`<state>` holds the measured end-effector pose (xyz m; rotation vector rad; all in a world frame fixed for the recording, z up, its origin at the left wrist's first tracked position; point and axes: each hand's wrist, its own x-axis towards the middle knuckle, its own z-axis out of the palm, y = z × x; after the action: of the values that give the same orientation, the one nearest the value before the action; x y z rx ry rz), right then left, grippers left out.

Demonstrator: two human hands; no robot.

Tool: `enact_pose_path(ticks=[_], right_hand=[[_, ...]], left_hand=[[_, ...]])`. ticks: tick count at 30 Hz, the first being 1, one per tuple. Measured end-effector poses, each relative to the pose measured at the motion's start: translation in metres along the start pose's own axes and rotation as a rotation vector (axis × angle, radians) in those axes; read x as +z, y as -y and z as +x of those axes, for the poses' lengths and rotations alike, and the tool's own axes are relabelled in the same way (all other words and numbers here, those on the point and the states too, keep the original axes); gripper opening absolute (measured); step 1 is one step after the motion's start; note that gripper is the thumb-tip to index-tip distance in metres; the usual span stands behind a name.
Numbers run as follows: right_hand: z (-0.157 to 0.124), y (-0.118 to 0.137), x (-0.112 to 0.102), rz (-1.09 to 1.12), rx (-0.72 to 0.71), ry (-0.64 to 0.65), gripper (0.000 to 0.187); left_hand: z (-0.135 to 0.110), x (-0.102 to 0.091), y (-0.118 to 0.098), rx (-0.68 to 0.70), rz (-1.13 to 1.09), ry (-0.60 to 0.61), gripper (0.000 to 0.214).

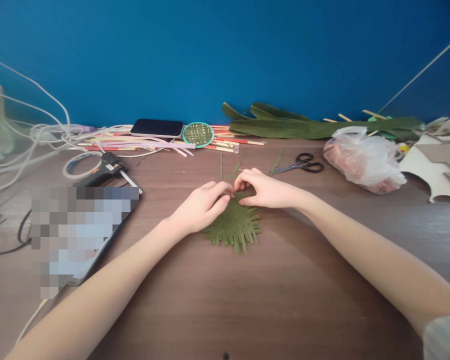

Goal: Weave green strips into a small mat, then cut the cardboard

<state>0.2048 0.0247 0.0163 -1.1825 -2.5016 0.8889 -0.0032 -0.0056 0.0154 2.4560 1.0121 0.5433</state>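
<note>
Both hands on woven leaf mat (235,226): L hand (202,206) & R hand (264,190) fingers pinched on its far edge; scissors (302,163) beyond mat, to the right.

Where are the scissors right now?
In the head view, the scissors lie on the table right of centre, between the right hand and the plastic bag.
</note>
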Motion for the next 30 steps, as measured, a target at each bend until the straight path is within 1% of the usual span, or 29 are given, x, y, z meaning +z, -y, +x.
enact_pose_path(ticks=[17, 25, 30], right_hand=[[-0.0004, 0.0005, -0.001, -0.024, -0.013, 0.005, 0.019], [-0.0009, 0.0021, -0.0009, -0.009, -0.076, -0.033, 0.016], [-0.0007, 0.0058, -0.002, 0.0, -0.065, -0.047, 0.013]], left_hand=[[0.0, -0.0005, -0.0015, -0.005, -0.007, 0.003, 0.026], [0.0, 0.0006, 0.0006, -0.009, 0.0, 0.006, 0.026], [0.0001, 0.0, -0.0001, -0.011, 0.0, 0.002, 0.026]])
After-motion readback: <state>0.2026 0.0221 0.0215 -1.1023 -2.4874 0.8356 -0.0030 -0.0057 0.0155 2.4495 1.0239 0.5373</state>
